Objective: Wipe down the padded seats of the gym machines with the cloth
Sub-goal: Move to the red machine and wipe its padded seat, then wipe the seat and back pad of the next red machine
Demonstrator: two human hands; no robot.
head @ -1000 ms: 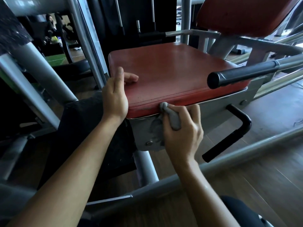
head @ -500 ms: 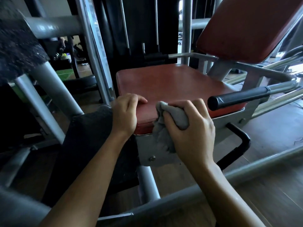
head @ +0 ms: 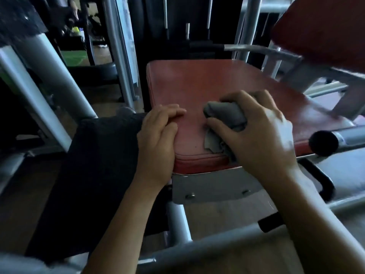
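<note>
Cloth: one, right hand gripping; seat: one.

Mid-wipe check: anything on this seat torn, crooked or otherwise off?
Nothing serious. The red seat pad shows no tear; its front looks faded, with one small dark speck near the front seam. The grey cloth is bunched in the right hand, a loose corner trailing on the pad.

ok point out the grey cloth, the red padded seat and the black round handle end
grey cloth point(head: 227, 115): head view, bunched top
red padded seat point(head: 207, 82): head view, bare top
black round handle end point(head: 324, 143): head view, end face
</note>
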